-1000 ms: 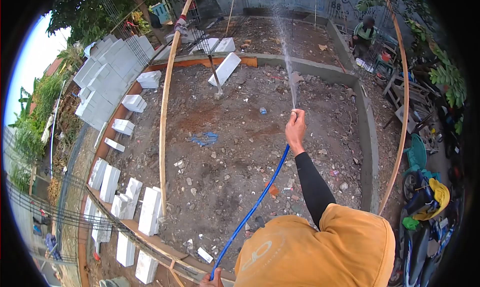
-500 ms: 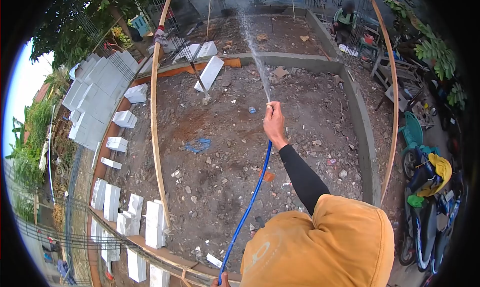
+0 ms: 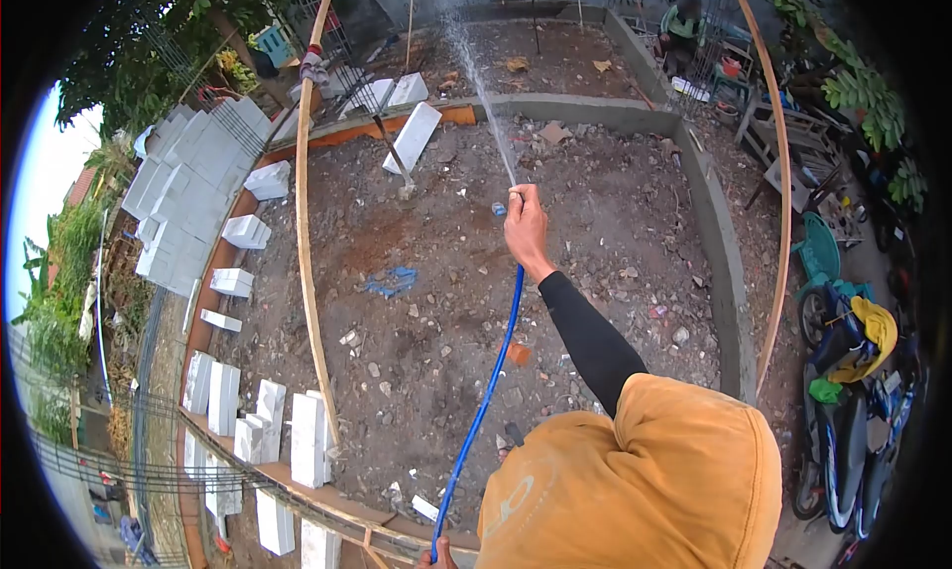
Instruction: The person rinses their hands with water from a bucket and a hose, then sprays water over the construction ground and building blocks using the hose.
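Note:
A blue hose (image 3: 483, 410) curves up from the bottom edge. My right hand (image 3: 526, 227), in a black sleeve, is stretched forward and closed round the hose's end, the thumb by its mouth. Water (image 3: 476, 78) sprays from there, up and away to the left over a low cement-faced wall (image 3: 595, 108). Low at the bottom edge, my left hand (image 3: 437, 554) grips the same hose further back; only part of this hand shows. Beneath the hose lies stony brown soil (image 3: 595, 341) with a piece of orange brick (image 3: 519, 354) and a crumpled blue scrap (image 3: 392, 281).
White blocks (image 3: 223, 395) line the left edge, with a larger stack (image 3: 193, 187) behind. Wooden poles (image 3: 305, 222) stand upright on both sides. Steel bars (image 3: 109, 475) cross the lower left. Motorbikes (image 3: 843, 450) are parked at right. A person (image 3: 682, 33) sits at the far right.
My right hand has moved slightly left and up with the hose end. The water spray has shifted left with it. My left hand still grips the hose.

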